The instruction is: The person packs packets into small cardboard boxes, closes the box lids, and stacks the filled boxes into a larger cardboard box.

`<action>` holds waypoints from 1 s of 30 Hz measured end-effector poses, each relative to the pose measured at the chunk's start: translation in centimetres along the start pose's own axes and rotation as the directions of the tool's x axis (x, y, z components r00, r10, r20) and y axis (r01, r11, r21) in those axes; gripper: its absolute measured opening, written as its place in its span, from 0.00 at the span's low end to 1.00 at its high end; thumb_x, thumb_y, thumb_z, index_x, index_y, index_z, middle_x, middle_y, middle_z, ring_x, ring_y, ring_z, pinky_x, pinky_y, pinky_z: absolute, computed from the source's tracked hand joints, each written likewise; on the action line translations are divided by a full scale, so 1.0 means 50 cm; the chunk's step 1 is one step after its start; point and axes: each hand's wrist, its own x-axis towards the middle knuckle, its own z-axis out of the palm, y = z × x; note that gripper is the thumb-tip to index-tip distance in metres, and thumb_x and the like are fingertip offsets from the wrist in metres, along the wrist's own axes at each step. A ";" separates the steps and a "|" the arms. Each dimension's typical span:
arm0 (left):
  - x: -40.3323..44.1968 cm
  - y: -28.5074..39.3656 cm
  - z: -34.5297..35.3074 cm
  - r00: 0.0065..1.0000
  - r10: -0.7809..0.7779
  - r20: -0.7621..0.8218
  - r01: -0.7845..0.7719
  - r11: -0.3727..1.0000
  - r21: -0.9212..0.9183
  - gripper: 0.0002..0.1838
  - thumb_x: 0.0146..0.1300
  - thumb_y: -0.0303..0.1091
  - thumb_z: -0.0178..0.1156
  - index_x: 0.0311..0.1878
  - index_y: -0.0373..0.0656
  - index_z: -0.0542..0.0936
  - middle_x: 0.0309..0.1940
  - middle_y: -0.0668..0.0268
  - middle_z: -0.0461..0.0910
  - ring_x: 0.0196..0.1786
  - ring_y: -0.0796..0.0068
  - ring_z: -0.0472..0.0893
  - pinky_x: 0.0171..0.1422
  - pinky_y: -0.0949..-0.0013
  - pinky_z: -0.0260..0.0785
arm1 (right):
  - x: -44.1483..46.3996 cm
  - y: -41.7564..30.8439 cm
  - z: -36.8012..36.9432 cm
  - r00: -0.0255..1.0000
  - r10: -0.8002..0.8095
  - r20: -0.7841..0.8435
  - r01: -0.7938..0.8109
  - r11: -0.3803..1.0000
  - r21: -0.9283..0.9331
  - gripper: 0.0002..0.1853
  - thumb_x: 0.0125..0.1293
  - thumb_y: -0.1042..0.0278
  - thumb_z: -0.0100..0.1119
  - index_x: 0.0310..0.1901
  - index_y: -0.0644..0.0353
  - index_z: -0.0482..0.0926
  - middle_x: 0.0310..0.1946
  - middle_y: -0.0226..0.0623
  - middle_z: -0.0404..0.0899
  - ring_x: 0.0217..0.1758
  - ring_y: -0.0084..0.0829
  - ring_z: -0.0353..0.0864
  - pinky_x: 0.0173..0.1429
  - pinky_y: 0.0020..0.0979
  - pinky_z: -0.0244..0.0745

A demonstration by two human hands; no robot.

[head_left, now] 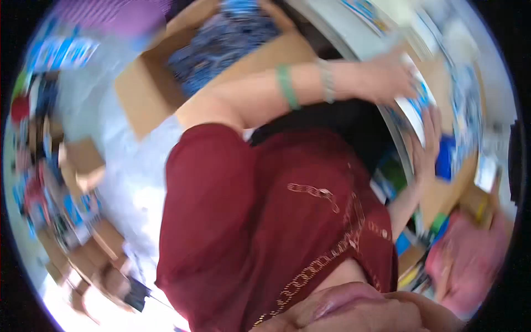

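Note:
The picture is smeared by motion. My left hand [390, 77], on an arm with a green bracelet [287, 87], reaches over a table. Its fingers bend over a flat white pack with blue print [414, 115], which looks gripped at its upper end. At the lower end of this pack is my right hand [425, 145], fingers stretched out and apart, lying against or close beside it. The pack's exact kind is too blurred to make out.
A large open carton [265, 58] with dark blue bagged items stands beside my left arm. Cartons and blue-white packs [464, 94] lie across the table. Several boxes [83, 160] stand along the far left. Pink clothing of another person [470, 260] shows at lower right.

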 end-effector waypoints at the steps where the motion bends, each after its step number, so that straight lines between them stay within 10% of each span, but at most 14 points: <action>1: -0.006 -0.001 0.002 1.000 -0.008 -0.028 0.007 1.000 -0.018 0.19 0.54 0.40 0.67 0.50 0.52 0.80 0.46 0.66 0.80 0.58 0.63 0.76 0.64 0.52 0.67 | 0.004 -0.016 0.002 0.999 0.005 -0.034 -0.005 1.000 -0.002 0.38 0.51 0.74 0.70 0.67 0.54 0.69 0.72 0.40 0.62 0.78 0.44 0.53 0.79 0.41 0.49; 12: 0.013 0.041 -0.023 0.998 0.012 -0.062 0.001 0.978 0.208 0.23 0.48 0.37 0.71 0.51 0.49 0.82 0.51 0.65 0.81 0.58 0.55 0.77 0.65 0.52 0.67 | 0.035 -0.022 0.047 0.961 -0.077 -0.265 0.074 0.997 -0.018 0.26 0.58 0.76 0.58 0.60 0.52 0.78 0.64 0.32 0.75 0.72 0.40 0.66 0.74 0.46 0.56; 15: 0.049 0.061 -0.011 0.999 -0.019 -0.036 0.027 0.976 0.214 0.23 0.48 0.33 0.70 0.51 0.48 0.82 0.49 0.66 0.81 0.56 0.53 0.77 0.63 0.53 0.69 | 0.022 -0.003 -0.002 0.939 -0.197 -0.282 0.188 0.980 -0.059 0.19 0.60 0.63 0.60 0.53 0.60 0.78 0.55 0.47 0.77 0.63 0.51 0.72 0.67 0.46 0.65; 21: 0.033 0.064 0.009 0.987 0.021 -0.156 0.026 0.957 0.289 0.13 0.49 0.26 0.59 0.41 0.36 0.77 0.38 0.50 0.79 0.47 0.45 0.78 0.44 0.47 0.74 | 0.023 -0.049 0.007 0.964 -0.063 -0.258 0.030 0.991 -0.129 0.28 0.52 0.83 0.55 0.56 0.52 0.81 0.58 0.36 0.79 0.65 0.46 0.73 0.69 0.47 0.64; 24: 0.028 0.052 -0.013 0.957 0.215 -0.196 -0.140 0.930 0.340 0.13 0.52 0.31 0.59 0.40 0.34 0.78 0.41 0.54 0.78 0.48 0.47 0.78 0.61 0.49 0.68 | 0.038 -0.052 0.019 0.947 -0.098 -0.305 0.064 0.991 -0.122 0.22 0.56 0.83 0.52 0.52 0.59 0.82 0.54 0.42 0.81 0.65 0.50 0.74 0.68 0.48 0.65; 30: 0.027 0.083 -0.021 0.956 0.212 -0.204 -0.124 0.919 0.374 0.16 0.55 0.32 0.56 0.45 0.34 0.77 0.43 0.53 0.76 0.51 0.47 0.78 0.60 0.49 0.71 | 0.010 -0.051 0.047 0.884 -0.116 -0.452 0.111 0.993 -0.038 0.18 0.61 0.82 0.52 0.52 0.61 0.81 0.56 0.38 0.80 0.66 0.48 0.73 0.69 0.50 0.65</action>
